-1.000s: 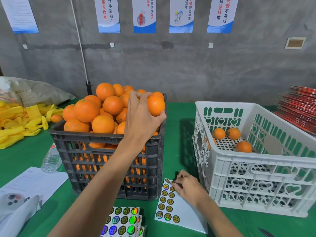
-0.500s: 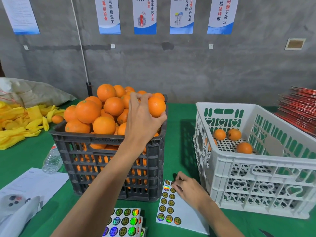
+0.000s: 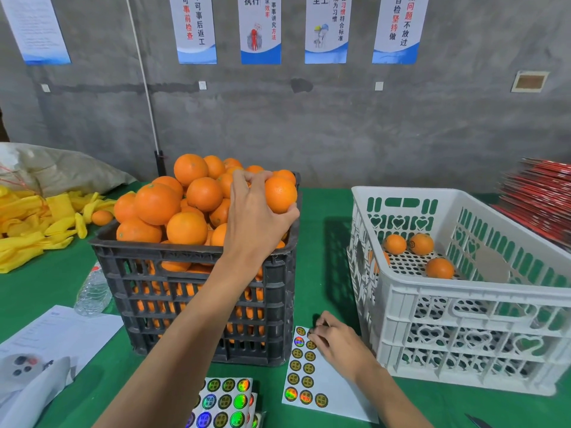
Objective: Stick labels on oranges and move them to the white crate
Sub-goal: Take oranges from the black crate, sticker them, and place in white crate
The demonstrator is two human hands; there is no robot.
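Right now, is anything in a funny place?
Yes. One loose orange lies on the green table beside the yellow cloths, outside the heaped black plastic crate. A clear plastic bottle lies tipped on its side nearby.

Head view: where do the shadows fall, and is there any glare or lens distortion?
Head view: the black crate throws a slatted shadow rightward on the green table, towards the white crate; the round stickers on the sticker sheet glint rainbow; the posters near the edges lean from wide-angle distortion; focus is sharp.
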